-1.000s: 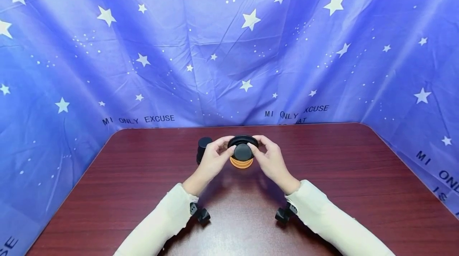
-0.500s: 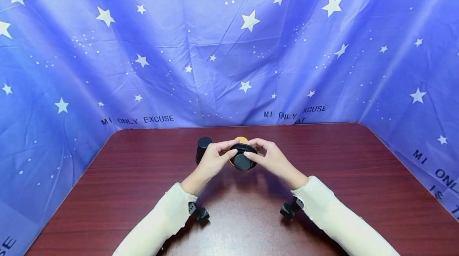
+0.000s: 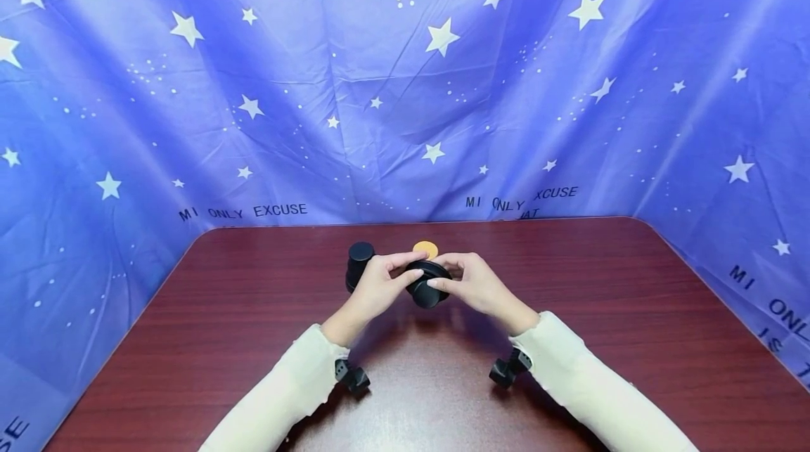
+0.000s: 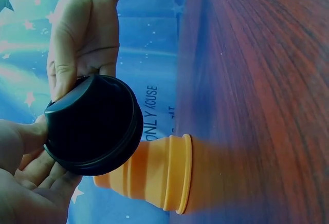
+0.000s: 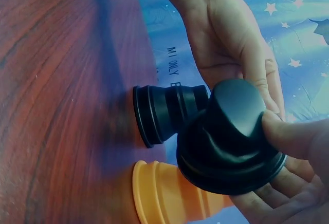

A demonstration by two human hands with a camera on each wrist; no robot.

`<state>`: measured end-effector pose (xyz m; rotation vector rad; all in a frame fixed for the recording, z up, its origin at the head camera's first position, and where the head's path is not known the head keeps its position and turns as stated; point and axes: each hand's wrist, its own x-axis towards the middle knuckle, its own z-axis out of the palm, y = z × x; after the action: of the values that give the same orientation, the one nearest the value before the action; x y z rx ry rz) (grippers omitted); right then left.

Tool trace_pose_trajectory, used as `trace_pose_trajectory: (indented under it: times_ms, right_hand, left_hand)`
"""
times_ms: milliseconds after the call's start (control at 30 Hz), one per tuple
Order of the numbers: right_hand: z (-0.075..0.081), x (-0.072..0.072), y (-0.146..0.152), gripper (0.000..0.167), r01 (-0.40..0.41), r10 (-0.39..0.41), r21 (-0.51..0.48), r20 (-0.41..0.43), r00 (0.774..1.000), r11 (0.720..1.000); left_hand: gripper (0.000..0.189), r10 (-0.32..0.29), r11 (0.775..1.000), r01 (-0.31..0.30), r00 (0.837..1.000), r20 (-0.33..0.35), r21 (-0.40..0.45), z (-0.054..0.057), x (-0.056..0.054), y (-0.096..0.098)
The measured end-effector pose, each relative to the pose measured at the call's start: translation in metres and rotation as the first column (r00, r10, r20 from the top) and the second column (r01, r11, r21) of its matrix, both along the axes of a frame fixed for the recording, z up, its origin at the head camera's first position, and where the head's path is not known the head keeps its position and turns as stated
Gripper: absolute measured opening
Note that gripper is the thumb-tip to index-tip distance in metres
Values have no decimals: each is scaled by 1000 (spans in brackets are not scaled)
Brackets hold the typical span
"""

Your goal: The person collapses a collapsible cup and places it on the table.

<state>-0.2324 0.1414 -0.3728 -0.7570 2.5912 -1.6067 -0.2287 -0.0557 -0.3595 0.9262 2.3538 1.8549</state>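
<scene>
Both hands hold a black collapsible cup (image 3: 425, 293) above the middle of the table. The left hand (image 3: 378, 286) pinches one side, thumb on the wall and fingers at the rim; the right hand (image 3: 477, 285) does the same opposite. The cup is tilted, its flat base towards the person and its walls partly folded, as the right wrist view shows on the black cup (image 5: 231, 136). Just behind it, an orange collapsible cup (image 3: 425, 249) stands upside down, mostly hidden in the head view; its ribbed wall (image 4: 154, 175) shows in the left wrist view.
A second black collapsible cup (image 3: 361, 253) stands upside down beside the left hand, partly behind it. The dark red wooden table (image 3: 221, 339) reaches back to a blue star-printed curtain (image 3: 380, 86). A small black device (image 3: 506, 369) is strapped at the right wrist.
The held black cup has come lower and nearer the person, its base tipping downward. The orange cup's top now shows behind it. Both hands have shifted with the cup.
</scene>
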Motion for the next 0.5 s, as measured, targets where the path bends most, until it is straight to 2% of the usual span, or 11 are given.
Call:
trace_pose_trajectory:
  times_ms: [167,300,500]
  right_hand:
    - [-3,-1,-2,24,15,-14,-68,14,1000,998]
    - [-3,-2,-3,23,41,-35,-175,35,999,984]
    - [-2,-2,-4,26,80,-62,-330,65,996,941]
  left_hand:
    - [34,3,999,-4,1000,6,42,0,-1,-2]
    - [37,16,995,-17,1000,14,98,1,-3,-2]
    - [40,-30,988,19,997,66,155,-16,-18,0]
